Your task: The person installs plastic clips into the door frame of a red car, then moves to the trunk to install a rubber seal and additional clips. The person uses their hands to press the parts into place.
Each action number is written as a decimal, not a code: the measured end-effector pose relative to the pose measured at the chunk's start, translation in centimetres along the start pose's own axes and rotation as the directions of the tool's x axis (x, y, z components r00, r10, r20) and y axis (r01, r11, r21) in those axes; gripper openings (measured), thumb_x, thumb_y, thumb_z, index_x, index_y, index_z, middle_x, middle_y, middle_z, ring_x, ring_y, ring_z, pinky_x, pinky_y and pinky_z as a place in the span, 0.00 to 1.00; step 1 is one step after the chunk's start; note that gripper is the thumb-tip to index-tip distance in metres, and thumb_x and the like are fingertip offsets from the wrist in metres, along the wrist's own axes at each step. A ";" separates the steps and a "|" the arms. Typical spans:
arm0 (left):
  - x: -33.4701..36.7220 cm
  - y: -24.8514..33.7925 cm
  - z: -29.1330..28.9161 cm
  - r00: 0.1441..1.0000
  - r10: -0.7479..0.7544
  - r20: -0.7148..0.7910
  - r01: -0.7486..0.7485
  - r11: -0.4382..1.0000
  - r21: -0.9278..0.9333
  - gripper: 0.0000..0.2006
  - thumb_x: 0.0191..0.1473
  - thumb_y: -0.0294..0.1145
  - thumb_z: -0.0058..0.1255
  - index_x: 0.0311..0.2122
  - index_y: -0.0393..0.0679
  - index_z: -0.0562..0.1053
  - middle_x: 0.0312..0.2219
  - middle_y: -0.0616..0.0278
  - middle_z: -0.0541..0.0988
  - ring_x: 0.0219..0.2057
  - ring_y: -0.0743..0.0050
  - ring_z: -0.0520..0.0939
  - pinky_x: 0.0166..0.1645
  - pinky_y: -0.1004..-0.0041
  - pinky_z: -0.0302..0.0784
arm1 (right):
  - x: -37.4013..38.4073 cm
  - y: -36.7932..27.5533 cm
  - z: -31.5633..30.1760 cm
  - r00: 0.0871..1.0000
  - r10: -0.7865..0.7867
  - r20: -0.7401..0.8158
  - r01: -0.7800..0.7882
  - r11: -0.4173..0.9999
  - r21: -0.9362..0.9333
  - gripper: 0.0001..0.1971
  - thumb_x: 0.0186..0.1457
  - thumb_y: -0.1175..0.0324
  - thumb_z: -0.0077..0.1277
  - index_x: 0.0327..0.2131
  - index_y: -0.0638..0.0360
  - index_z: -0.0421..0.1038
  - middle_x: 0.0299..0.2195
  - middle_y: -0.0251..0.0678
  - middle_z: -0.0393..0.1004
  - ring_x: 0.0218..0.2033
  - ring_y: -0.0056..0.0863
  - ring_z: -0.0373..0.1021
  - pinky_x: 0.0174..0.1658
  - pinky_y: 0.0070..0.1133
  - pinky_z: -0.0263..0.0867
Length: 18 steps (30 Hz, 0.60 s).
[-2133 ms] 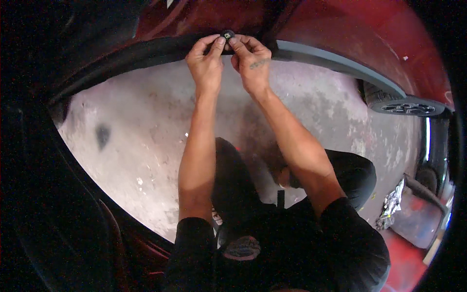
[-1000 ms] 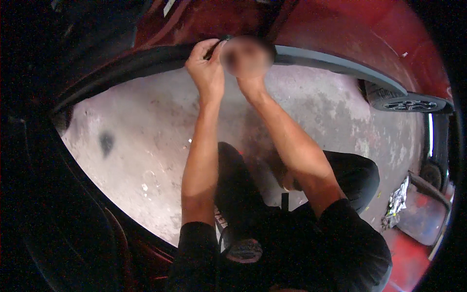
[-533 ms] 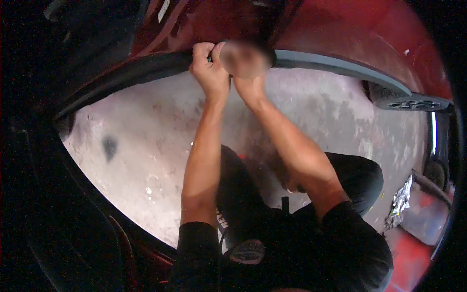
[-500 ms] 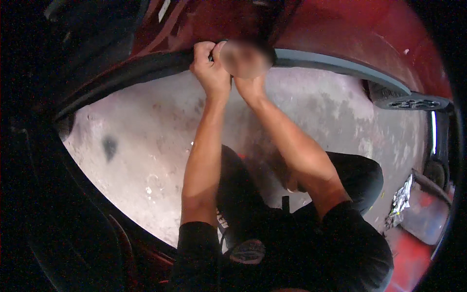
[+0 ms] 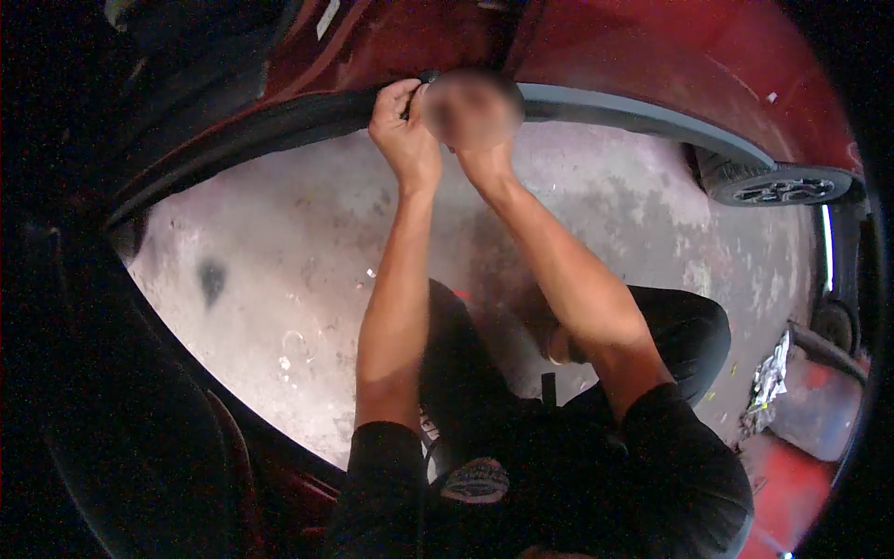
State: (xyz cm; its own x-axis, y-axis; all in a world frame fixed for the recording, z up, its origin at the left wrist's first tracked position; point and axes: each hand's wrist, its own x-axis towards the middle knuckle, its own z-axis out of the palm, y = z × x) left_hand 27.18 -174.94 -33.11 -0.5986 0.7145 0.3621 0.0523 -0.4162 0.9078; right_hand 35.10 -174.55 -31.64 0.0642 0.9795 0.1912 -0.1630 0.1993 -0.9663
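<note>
Both of my arms reach forward to the lower edge of a red car body. My left hand is closed, thumb and fingers curled together against the black sill trim. What it pinches, if anything, is too dark to make out. Right beside it, my right hand is at the same edge, where the black trim meets a grey sill strip. A round blur covers its fingers, so their hold is hidden.
Stained concrete floor lies below. A car wheel stands at the far right. On the right are a crumpled silvery wrapper and a red and grey padded thing. A dark car door panel fills the left.
Both hands stay at the sill, almost unmoved. The view has shifted slightly, and the car edge and wheel appear a little higher on the right.
</note>
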 end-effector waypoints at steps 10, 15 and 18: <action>0.1 -0.8 0.1 0.999 -0.032 -0.042 0.031 0.998 -0.046 0.07 0.54 0.21 0.59 0.38 0.33 0.75 0.32 0.59 0.82 0.34 0.78 0.80 0.41 0.77 0.77 | 0.7 1.3 0.5 0.996 -0.037 -0.075 0.037 0.999 -0.002 0.08 0.58 0.72 0.52 0.32 0.69 0.74 0.21 0.38 0.76 0.15 0.22 0.70 0.19 0.23 0.65; 0.2 -0.8 -0.2 1.000 -0.025 -0.012 0.025 0.999 -0.032 0.07 0.54 0.21 0.60 0.38 0.35 0.75 0.32 0.61 0.81 0.33 0.78 0.80 0.40 0.78 0.76 | 1.1 1.8 0.3 0.994 -0.105 -0.043 0.103 0.994 -0.034 0.08 0.58 0.72 0.53 0.33 0.70 0.74 0.21 0.38 0.76 0.15 0.22 0.70 0.18 0.23 0.65; 0.2 -0.5 -0.5 1.000 -0.010 0.000 0.010 1.000 -0.008 0.07 0.54 0.22 0.60 0.38 0.36 0.75 0.32 0.63 0.81 0.31 0.79 0.79 0.38 0.79 0.75 | 0.5 0.8 0.5 1.000 0.013 -0.027 -0.012 0.999 0.047 0.09 0.59 0.71 0.53 0.34 0.70 0.74 0.22 0.38 0.76 0.15 0.21 0.70 0.16 0.21 0.63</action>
State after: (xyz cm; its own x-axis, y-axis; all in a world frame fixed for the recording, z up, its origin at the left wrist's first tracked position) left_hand 26.63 -174.83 -33.59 -0.5988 0.7187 0.3534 0.0402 -0.4137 0.9095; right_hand 34.47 -173.90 -32.26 0.0884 0.9808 0.1740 -0.2102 0.1891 -0.9592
